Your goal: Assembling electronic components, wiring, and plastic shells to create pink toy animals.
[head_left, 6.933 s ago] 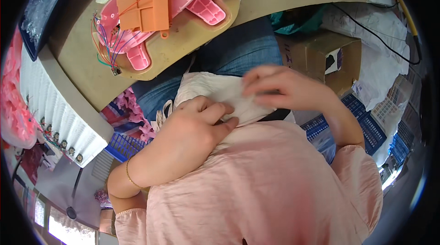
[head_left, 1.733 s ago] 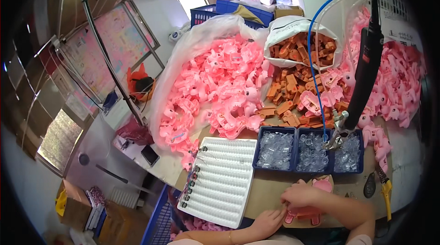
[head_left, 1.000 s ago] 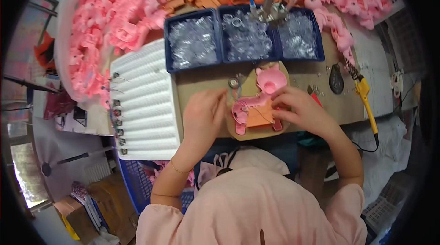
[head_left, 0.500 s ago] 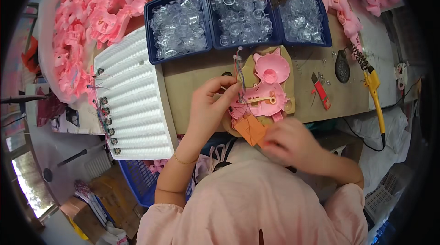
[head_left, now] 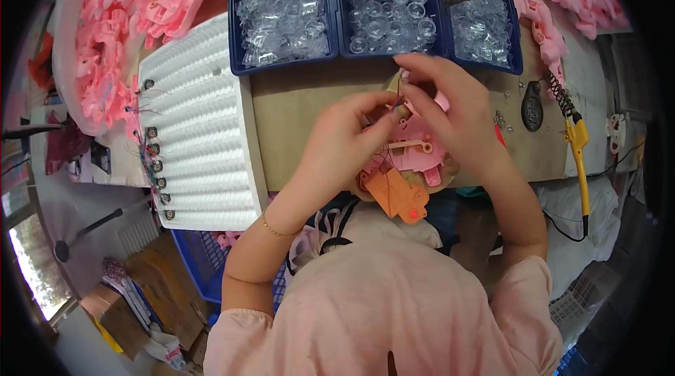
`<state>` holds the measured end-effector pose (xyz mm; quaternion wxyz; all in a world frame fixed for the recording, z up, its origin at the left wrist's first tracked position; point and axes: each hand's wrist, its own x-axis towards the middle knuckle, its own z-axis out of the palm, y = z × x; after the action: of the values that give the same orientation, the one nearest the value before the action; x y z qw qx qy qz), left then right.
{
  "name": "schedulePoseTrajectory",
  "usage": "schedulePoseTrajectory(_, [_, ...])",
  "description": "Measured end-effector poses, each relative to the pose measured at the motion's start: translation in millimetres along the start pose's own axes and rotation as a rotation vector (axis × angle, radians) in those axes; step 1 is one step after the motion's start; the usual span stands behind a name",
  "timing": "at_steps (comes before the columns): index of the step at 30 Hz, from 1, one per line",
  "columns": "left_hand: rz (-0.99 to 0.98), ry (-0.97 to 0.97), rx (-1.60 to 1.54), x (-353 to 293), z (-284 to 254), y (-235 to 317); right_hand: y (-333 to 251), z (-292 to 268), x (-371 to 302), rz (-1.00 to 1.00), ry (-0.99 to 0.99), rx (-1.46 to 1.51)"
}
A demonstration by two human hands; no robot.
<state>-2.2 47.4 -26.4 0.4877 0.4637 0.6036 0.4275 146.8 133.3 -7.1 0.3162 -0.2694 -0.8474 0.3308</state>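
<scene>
My left hand [head_left: 351,133] is closed in a pinch on thin coloured wires [head_left: 399,100] above the pink toy shell. My right hand [head_left: 453,112] reaches in from the other side, its thumb and fingers closed around the upper end of the same wires. The pink animal-shaped half shell [head_left: 420,154] lies inside up, partly hidden under both hands, with a pale peg-like arm inside it. An orange plastic housing [head_left: 397,196] rests at the shell's near edge, with thin wires running over it.
Blue bins [head_left: 337,7] of clear plastic parts stand at the back. A white ridged tray [head_left: 204,130] with small round speakers sits left, pink shells [head_left: 112,45] beyond it. On the right are a black oval object [head_left: 532,105] and a yellow-handled soldering iron [head_left: 578,140].
My right hand has left the orange housing and moved up to the wires. My left hand keeps its pinch. The whole view has shifted slightly.
</scene>
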Motion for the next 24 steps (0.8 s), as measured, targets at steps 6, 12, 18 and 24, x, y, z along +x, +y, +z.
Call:
schedulePoseTrajectory(6, [0.147,0.112,-0.158,0,17,-20,3,-4,-47,-0.146,-0.009,-0.17])
schedulePoseTrajectory(12, [-0.032,-0.115,-0.253,0,2,2,-8,-20,-62,0.306,-0.156,0.353])
schedulePoseTrajectory(18, [0.017,0.128,-0.302,1,1,-18,-14,-32,-80,0.253,-0.302,0.308])
schedulePoseTrajectory(24, [0.429,-0.035,0.598,-7,1,-13,-17,-33,-77,0.528,-0.12,0.398])
